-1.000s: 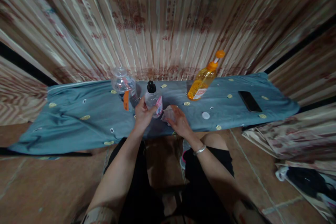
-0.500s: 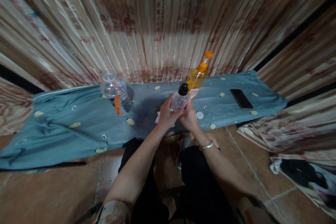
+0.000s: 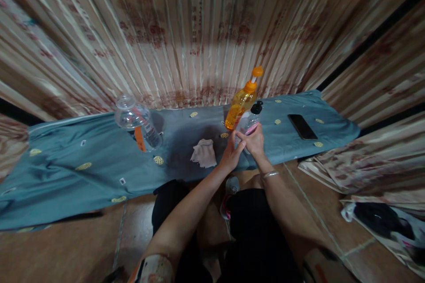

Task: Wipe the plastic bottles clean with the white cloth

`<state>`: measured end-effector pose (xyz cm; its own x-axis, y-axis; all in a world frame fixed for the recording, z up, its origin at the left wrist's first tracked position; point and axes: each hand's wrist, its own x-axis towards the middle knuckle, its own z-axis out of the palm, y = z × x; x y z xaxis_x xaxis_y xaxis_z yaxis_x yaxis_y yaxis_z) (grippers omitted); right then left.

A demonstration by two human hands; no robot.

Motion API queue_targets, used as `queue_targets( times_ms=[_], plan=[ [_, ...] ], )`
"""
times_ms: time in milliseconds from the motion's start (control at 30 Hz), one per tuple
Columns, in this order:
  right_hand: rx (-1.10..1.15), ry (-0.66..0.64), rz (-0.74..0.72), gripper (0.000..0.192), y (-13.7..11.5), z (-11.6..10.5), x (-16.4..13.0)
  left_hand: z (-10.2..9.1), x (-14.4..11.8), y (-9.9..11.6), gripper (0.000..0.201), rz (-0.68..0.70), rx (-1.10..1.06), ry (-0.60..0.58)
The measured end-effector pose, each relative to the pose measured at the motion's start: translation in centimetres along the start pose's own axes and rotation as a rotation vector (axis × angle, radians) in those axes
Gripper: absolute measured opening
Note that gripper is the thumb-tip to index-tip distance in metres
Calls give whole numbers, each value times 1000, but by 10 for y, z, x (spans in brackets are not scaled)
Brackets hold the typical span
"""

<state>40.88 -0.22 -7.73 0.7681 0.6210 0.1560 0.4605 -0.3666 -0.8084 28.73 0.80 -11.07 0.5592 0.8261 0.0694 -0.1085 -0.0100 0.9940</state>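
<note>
A small clear pump bottle with a black top leans slightly to the right, and hands cover much of its lower part. My left hand closes at its lower left side. On the other side, my right hand has its fingers wrapped against it. A pink strip shows by the right fingers; whether it belongs to the bottle I cannot tell. Just behind and left stands an orange pump bottle with yellow-orange liquid. A crumpled pale cloth lies left of my hands.
A large clear plastic bottle with an orange label and no cap in place stands on the left of the blue-green covered table. A dark phone lies to the right. Patterned curtains hang behind the table.
Both hands have moved right and slightly down with the small pump bottle, which is now to the right of the orange bottle. The pale cloth is now uncovered.
</note>
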Motion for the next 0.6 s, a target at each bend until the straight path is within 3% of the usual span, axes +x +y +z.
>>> queue_targets(
  times_ms=[600],
  plan=[
    [-5,-3,-2,83,21,4,-1,2,11,-14,61,-53,-12,16]
  ],
)
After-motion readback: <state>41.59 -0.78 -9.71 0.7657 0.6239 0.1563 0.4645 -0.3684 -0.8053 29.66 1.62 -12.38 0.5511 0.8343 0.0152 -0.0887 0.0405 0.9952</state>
